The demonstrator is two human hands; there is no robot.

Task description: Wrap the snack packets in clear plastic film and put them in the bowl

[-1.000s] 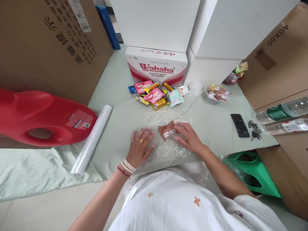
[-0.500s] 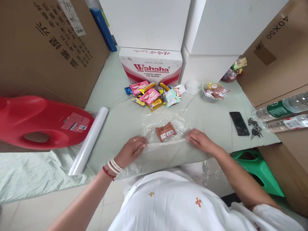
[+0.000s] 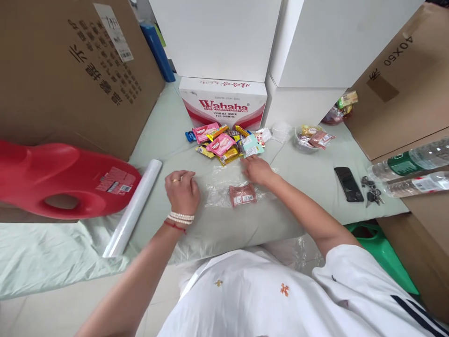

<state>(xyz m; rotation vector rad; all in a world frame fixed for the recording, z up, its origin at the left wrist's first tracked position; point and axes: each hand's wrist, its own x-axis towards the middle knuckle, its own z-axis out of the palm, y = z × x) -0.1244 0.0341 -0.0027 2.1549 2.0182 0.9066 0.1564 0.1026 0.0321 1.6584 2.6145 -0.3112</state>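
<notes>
A reddish-brown snack packet [image 3: 242, 194] lies on the cloth-covered table with clear plastic film [image 3: 216, 194] around it and folded over from the near side. My right hand [image 3: 257, 169] reaches past the packet to the film's far edge, close to the snack pile; its fingers are stretched and apart, and I cannot tell whether they touch the film. Left of the film, my left hand [image 3: 182, 191] is loosely closed, fingers curled, with nothing visible in it. Behind lies a pile of wrapped snacks [image 3: 220, 144], pink, yellow and blue among them.
A Wahaha carton [image 3: 224, 105] stands behind the snacks. To the left are a roll of film [image 3: 135, 206] and a red jug [image 3: 80, 185]. On the right are a snack bowl [image 3: 304, 144], a phone [image 3: 348, 184], keys [image 3: 372, 192] and plastic bottles [image 3: 410, 159].
Both hands have left the film's near edge, which now lies over the packet. The right hand has moved forward and left toward the far edge; the left hand has moved forward and left.
</notes>
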